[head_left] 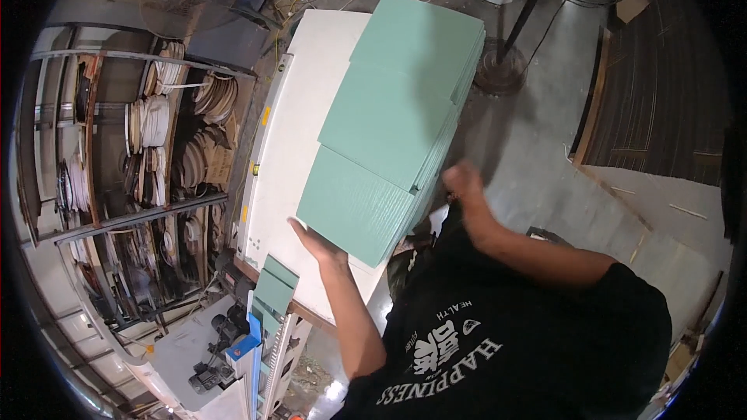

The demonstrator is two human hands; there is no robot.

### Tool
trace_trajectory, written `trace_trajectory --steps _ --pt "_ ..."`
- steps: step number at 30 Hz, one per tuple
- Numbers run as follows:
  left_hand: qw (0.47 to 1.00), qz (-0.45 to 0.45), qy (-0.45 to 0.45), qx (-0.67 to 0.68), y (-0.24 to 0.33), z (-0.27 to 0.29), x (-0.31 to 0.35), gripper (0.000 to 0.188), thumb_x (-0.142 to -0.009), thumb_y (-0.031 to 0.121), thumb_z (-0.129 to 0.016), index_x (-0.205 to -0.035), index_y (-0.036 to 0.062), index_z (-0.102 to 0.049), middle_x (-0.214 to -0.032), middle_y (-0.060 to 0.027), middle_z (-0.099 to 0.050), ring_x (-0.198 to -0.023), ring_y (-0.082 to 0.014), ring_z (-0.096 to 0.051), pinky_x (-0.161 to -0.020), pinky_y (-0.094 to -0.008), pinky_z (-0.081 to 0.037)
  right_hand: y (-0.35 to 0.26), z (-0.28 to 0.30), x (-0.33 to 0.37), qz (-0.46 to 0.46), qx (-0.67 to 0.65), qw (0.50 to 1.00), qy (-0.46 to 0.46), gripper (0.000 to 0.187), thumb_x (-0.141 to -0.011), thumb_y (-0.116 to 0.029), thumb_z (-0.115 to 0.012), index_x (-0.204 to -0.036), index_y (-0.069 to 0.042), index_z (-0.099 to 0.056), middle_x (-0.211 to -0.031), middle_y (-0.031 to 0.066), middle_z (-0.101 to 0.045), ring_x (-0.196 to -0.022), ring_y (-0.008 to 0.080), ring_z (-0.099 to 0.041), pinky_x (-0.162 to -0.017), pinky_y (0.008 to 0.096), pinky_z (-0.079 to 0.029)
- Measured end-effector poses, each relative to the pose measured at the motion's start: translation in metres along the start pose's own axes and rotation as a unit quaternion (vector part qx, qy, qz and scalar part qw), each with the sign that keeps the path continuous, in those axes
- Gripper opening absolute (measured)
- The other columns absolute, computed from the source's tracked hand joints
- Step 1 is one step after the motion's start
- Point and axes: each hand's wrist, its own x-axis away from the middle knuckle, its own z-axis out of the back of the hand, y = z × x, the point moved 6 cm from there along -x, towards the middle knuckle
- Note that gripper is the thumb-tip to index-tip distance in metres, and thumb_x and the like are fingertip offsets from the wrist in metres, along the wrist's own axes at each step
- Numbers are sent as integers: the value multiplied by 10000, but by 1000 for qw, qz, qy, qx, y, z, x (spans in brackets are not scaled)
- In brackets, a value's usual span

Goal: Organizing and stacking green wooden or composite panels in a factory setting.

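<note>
Pale green panels (pixel 356 198) lie in overlapping stacks along a long white table (pixel 288 120). My left hand (pixel 317 245) is at the near left edge of the closest stack, fingers stretched out flat and open. It seems to touch the panel edge, though its far side is partly hidden. On the right, my right hand (pixel 464 180) is raised beside the stack's long side, apart from the panels. Motion blurs its fingers, so their grip is unclear, and no object shows in it.
Racks with coiled edging rolls (pixel 156 120) stand at the left. Narrow green strips (pixel 274 284) lie on a machine with a blue part (pixel 245 346) at the lower left. A pedestal fan (pixel 502 66) stands beyond the table, and dark stacked sheets (pixel 661 93) are at the right.
</note>
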Motion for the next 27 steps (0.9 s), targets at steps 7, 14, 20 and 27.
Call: trace_trajectory --steps 7,14,20,27 --pt "994 88 -5 60 -29 0 84 1118 -957 864 -283 -1654 -6 -185 -1715 -181 -234 -1553 -382 -259 -1261 -485 -221 -285 42 -38 535 334 765 134 813 -985 -689 -548 -1421 -5 -593 -1418 232 -583 -1398 383 -486 -1158 463 -379" --pt "994 74 -47 67 -13 -40 97 1147 -930 888 -327 -1649 1 -212 -1689 -165 -298 -1529 -359 -303 -1256 -485 -235 -318 -30 -197 155 681 709 -99 900 -985 -733 -507 -1372 73 -605 -1424 234 -593 -1340 353 -559 -1124 457 -431" --pt "989 63 -77 107 -11 -47 97 859 -1055 681 -339 -1638 54 -267 -1676 -147 -318 -1518 -351 -331 -1241 -469 -275 -293 -42 -220 180 646 734 -106 1053 -907 -847 -485 -1460 46 -565 -1557 280 -476 -1467 427 -420 -1201 525 -333" --pt "993 47 -64 91 -12 -44 90 785 -1038 620 -428 -1589 64 -373 -1585 -111 -451 -1434 -308 -431 -1199 -458 -317 -294 -48 -202 188 601 768 -120 1055 -885 -859 -481 -1430 37 -599 -1513 256 -533 -1451 424 -445 -1192 532 -342"
